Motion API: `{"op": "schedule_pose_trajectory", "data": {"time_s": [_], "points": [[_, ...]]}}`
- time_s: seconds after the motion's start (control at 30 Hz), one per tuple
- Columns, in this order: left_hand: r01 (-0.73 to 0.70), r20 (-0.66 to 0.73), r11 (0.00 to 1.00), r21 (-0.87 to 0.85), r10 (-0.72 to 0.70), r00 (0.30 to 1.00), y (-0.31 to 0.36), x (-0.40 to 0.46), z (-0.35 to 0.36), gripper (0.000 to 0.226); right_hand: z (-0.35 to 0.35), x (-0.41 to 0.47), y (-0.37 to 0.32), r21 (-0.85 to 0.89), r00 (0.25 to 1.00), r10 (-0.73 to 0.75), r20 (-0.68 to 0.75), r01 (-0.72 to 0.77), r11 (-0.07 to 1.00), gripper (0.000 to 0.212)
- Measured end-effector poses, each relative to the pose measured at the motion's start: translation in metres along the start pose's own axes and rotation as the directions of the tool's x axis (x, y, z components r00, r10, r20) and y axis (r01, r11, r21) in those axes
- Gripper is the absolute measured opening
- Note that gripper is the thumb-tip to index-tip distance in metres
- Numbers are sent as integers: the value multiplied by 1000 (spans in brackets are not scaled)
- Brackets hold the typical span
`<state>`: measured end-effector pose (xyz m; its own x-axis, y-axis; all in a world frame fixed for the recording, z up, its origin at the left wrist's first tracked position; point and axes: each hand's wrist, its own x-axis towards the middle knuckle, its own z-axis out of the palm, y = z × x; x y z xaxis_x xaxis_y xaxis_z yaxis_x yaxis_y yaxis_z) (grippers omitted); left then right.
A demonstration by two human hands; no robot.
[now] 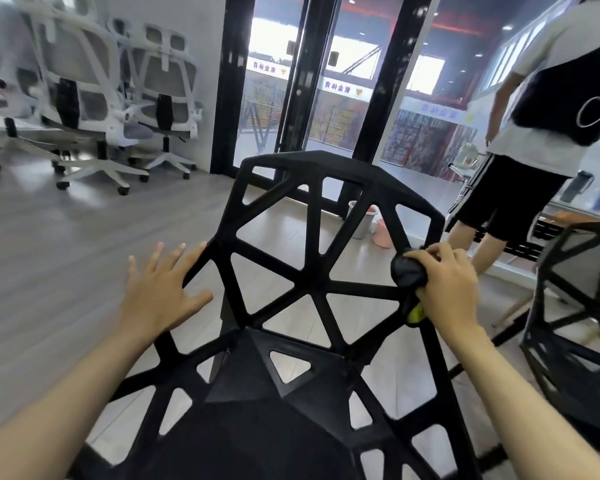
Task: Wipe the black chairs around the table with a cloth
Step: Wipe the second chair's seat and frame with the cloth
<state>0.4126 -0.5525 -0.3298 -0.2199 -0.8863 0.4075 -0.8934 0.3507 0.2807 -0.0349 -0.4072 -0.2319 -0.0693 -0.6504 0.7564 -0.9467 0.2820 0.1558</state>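
Observation:
A black chair (302, 271) with a lattice of triangular openings fills the middle of the view, its backrest facing me. My left hand (160, 292) lies flat with fingers spread on the left edge of the backrest frame. My right hand (447, 285) is closed around a bunched dark cloth (407, 270) with a yellow-green patch, pressed against the right strut of the backrest. A second black chair (575, 323) of the same kind stands at the right edge, partly cut off.
A person in a white shirt and black shorts (520, 174) stands close behind the chair at the right. White office chairs (94, 109) are grouped at the back left. A small bucket (364, 220) sits on the floor by the black-framed glass doors (326, 81).

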Motion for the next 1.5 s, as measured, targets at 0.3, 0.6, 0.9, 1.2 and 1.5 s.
{"op": "schedule_pose_trajectory", "data": {"time_s": [0.3,0.6,0.9,1.2,1.5], "points": [[11,14,1000,7,-11,1000,0,-3,-2,98,10,115,-95,204,974,206,-97,-183,962,44],[15,14,999,-29,-14,1000,2,-5,-4,97,40,37,-109,86,970,-239,50,234,968,48],[-9,-18,998,-56,8,1000,1,-4,-2,95,16,81,-117,193,978,203,-51,-190,963,47],[-7,-5,999,-49,7,1000,3,-7,-7,89,39,-43,-106,-5,973,-123,194,127,992,33],[-12,-17,998,-59,11,1000,6,-6,-6,89,2,-40,-40,-23,978,194,70,-193,981,41]]}}
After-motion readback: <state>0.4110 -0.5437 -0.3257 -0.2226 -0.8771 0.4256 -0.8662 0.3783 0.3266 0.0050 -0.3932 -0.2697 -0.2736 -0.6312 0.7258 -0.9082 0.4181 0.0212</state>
